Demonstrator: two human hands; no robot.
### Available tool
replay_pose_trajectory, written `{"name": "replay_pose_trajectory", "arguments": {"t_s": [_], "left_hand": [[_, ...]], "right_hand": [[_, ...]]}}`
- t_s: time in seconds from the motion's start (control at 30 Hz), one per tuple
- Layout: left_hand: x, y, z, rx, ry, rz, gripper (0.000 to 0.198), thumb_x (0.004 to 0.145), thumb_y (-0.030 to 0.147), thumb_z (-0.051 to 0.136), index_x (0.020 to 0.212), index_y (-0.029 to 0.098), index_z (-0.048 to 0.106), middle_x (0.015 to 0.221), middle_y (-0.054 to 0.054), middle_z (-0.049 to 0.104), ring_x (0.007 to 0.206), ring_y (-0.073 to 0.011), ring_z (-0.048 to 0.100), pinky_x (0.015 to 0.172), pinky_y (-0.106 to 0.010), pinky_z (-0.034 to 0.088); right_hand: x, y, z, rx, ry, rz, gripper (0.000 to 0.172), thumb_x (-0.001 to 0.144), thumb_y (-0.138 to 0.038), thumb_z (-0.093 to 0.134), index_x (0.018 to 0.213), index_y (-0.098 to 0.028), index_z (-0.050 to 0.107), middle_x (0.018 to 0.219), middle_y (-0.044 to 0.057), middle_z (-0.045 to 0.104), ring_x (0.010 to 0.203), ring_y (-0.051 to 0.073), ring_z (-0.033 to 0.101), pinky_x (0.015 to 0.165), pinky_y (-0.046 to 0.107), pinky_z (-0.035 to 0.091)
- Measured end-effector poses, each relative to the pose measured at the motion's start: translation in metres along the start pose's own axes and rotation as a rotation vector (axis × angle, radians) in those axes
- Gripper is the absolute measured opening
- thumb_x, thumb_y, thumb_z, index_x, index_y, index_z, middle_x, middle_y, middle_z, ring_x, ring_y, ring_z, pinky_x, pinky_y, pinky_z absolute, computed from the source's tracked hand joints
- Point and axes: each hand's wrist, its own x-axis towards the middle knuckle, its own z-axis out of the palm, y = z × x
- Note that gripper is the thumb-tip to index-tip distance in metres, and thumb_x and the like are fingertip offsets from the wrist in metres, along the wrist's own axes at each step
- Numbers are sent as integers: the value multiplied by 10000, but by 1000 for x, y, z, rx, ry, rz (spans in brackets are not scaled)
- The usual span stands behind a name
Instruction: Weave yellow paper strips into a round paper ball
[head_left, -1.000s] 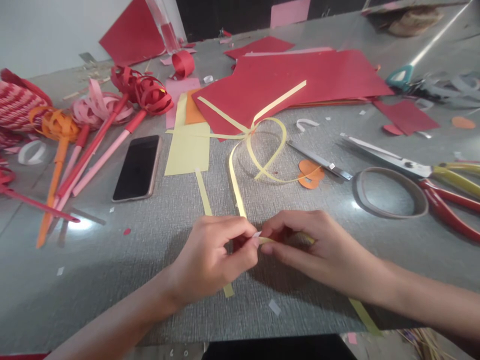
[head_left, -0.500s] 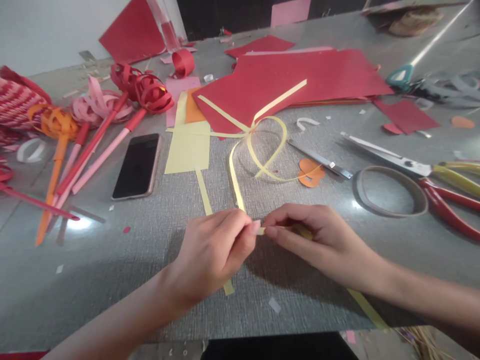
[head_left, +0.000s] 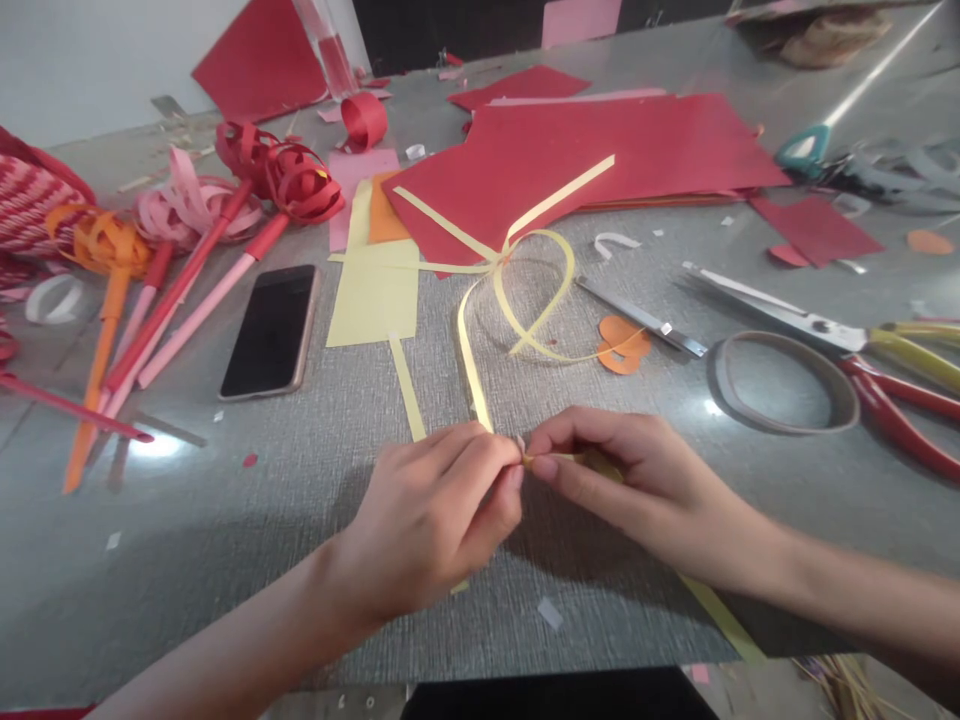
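Note:
My left hand point(head_left: 442, 510) is closed, its thumb and index fingertip pinching the end of a yellow paper strip at the table's near middle. Facing it, my right hand point(head_left: 634, 485) pinches the same yellow paper strip point(head_left: 570, 458); the fingertips of both hands almost meet. Just beyond them lies a bunch of yellow strips point(head_left: 501, 262) joined at one point, some straight and one curled into a loop. One of its arms runs down to my left hand. Another strip point(head_left: 406, 385) passes under my left hand, and a yellow strip point(head_left: 720, 620) emerges below my right forearm.
Left of the hands lie a phone point(head_left: 270, 330) and paper flowers on stems point(head_left: 217, 240). Red sheets point(head_left: 615, 150) and a yellow sheet point(head_left: 375, 295) lie beyond. At right are a utility knife point(head_left: 641, 318), a tape ring point(head_left: 784, 385) and scissors point(head_left: 810, 320).
My left fingers have rolled forward over the strip end, covering the bit that showed between the fingertips. The left hand has turned slightly; the right hand has barely moved.

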Motion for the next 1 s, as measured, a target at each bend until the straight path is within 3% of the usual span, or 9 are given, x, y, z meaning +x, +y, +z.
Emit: {"name": "replay_pose_trajectory", "arguments": {"t_s": [0.33, 0.53, 1.0], "left_hand": [[3, 1, -3, -92, -63, -43, 127, 844, 138, 435, 767, 154, 534, 615, 25, 536, 511, -64, 454, 495, -193, 378], [6, 0, -5, -177, -122, -89, 157, 854, 144, 420, 725, 157, 510, 570, 43, 492, 469, -53, 405, 482, -187, 358], [7, -6, -8, -203, -173, -13, 139, 820, 135, 449, 701, 165, 514, 549, 50, 483, 461, -49, 390, 457, -174, 328]], "right_hand": [[-1, -1, -1, -52, -35, 5, 192, 859, -297, 478, 835, -174, 623, 631, -18, 553, 526, 68, 441, 473, 184, 354], [-1, -1, -2, -71, -62, 31, 231, 874, -329, 448, 854, -176, 620, 545, -47, 427, 477, 60, 338, 424, 178, 284], [-1, -6, -7, 98, -190, 104, 276, 870, -377, 454, 844, -158, 621, 563, -42, 389, 494, 63, 308, 430, 186, 270]]}}
